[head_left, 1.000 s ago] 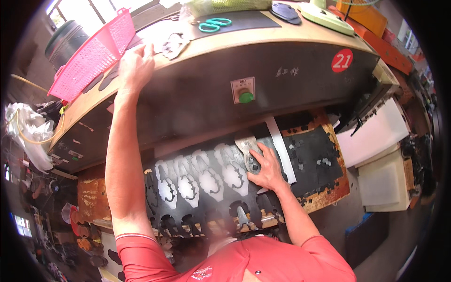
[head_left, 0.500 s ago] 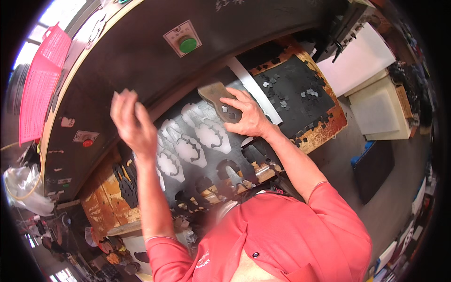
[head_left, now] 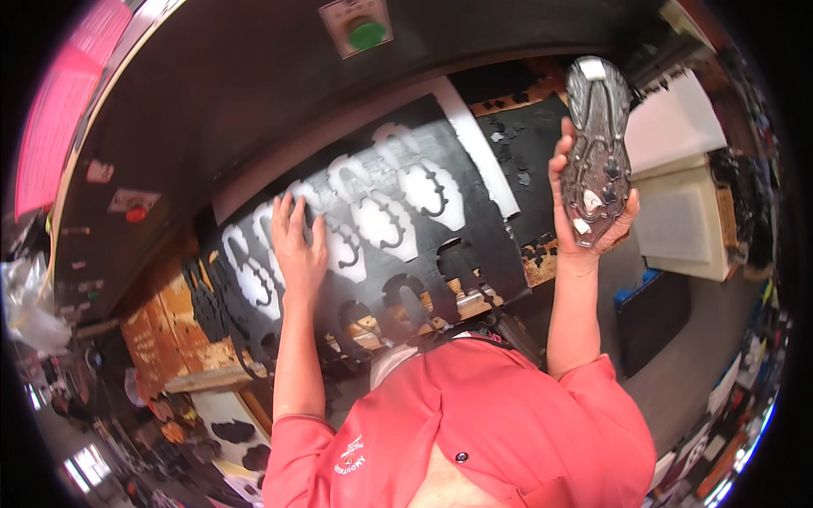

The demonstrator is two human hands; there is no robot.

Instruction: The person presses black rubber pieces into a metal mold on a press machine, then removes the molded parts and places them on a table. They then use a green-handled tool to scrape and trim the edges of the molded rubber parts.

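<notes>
My right hand (head_left: 563, 224) grips a shoe-shaped cutting die (head_left: 599, 127) from below and holds it raised at the right. Its hollow side faces me, showing metal edges, inner ridges and a few pale scraps. My left hand (head_left: 299, 254) lies with fingers spread on a large black sheet (head_left: 487, 233). Shoe-upper-shaped openings run across that sheet, some showing white beneath and the nearer ones showing wood. Beside my left fingers are several of the white-backed openings.
A dark machine beam (head_left: 254, 102) spans the far side, with a green button (head_left: 367, 35) and a red button (head_left: 135, 214). Small black scraps lie on a dark board (head_left: 529, 144) at the right. A pale box (head_left: 682, 212) stands beyond it. Black cut pieces (head_left: 212, 300) lie at the left.
My right hand has lifted the die off the sheet, moved it right and turned its hollow side up. My left hand has come down from the air onto the sheet.
</notes>
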